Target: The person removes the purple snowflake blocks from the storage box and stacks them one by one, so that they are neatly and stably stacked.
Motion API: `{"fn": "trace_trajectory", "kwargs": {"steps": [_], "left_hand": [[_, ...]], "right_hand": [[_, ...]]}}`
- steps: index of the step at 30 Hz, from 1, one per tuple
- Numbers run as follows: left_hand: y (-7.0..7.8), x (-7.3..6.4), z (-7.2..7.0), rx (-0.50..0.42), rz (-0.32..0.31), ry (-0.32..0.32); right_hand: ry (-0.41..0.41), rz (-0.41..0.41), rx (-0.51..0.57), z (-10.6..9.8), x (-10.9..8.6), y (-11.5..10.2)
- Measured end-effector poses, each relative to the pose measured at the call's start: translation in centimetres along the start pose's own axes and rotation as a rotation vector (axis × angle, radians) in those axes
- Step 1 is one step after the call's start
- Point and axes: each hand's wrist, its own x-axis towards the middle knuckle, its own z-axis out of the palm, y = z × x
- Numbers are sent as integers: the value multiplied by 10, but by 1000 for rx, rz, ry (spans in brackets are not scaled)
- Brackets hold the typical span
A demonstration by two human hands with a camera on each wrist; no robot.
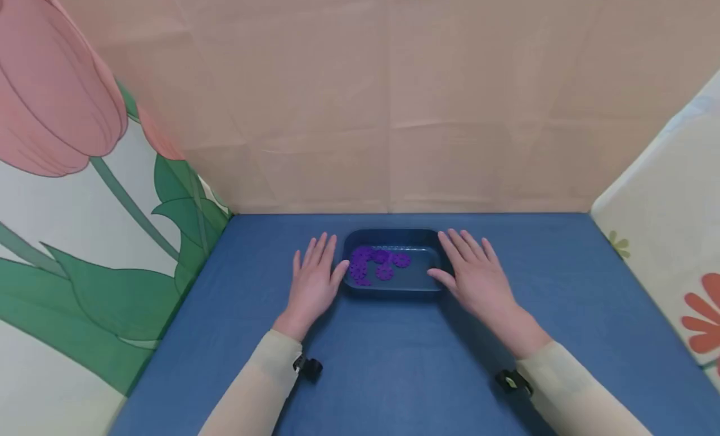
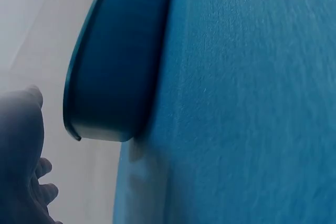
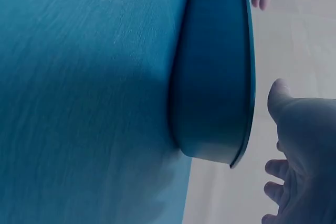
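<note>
A dark blue rectangular tray (image 1: pixel 394 294) stands on the blue table, with several purple gear-like discs (image 1: pixel 385 272) inside, most of them bunched at its left end. My left hand (image 1: pixel 315 283) is beside the tray's left end, fingers straight and thumb toward the rim. At the opposite end, my right hand (image 1: pixel 475 273) has its fingers spread, its thumb overlapping the right rim in the head view. Both wrist views show the tray's outer wall (image 2: pixel 118 56) with a gap between it and the near hand. Neither hand holds anything.
The blue cloth-covered table (image 1: pixel 382 367) reaches back to a beige curtain (image 1: pixel 388 111). A tulip-patterned panel (image 1: pixel 112 236) borders the left side, and a pale flowered panel (image 1: pixel 669 223) the right. Dark wrist devices (image 1: pixel 309 368) sit at both sleeves.
</note>
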Motion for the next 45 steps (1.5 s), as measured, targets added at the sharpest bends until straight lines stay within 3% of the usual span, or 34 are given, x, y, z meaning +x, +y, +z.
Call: {"fn": "trace_trajectory", "kwargs": {"steps": [13, 21, 29, 37, 45], "left_hand": [[4, 1, 17, -191, -42, -3], [7, 2, 25, -230, -68, -22], [9, 3, 31, -304, -93, -62], [7, -3, 36, -461, -111, -89], [0, -5, 37, -628, -196, -98]], "right_hand": [[-25, -32, 37, 17, 13, -14], [-17, -44, 70, 22, 19, -21], [-99, 7, 177, 28, 23, -24], [-113, 17, 204, 30, 23, -26], [-98, 23, 230, 31, 27, -32]]}}
